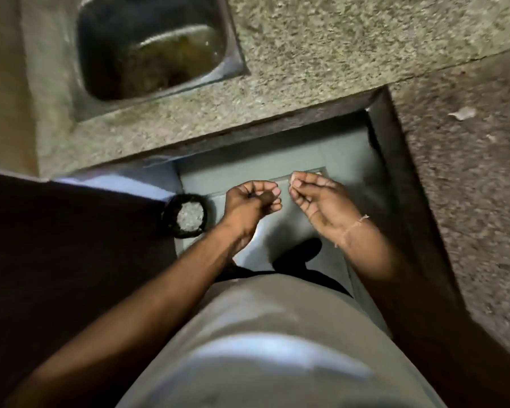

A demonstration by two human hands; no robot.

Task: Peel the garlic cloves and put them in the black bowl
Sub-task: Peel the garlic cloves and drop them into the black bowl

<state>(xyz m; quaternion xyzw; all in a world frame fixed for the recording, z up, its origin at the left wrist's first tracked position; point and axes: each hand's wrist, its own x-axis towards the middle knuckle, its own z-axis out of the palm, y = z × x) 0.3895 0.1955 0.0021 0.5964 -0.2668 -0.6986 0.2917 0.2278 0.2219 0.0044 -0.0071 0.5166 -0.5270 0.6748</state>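
My left hand (252,201) and my right hand (321,201) hover side by side in front of my body, above the grey floor between the counters. The fingers of both are curled inward with the thumbs against the fingertips. Nothing shows in my left hand. Motion blur hides whether my right fingertips pinch something small. A round black-rimmed thing (166,214), possibly the black bowl, sits left of my left hand, and its inside looks speckled grey. No garlic clove is clearly visible.
A speckled granite counter (336,45) wraps around the back and right. It holds a steel sink (233,39) with murky water at the back left. A pale scrap (461,113) lies on the right-hand counter. A dark surface (71,245) fills the left side.
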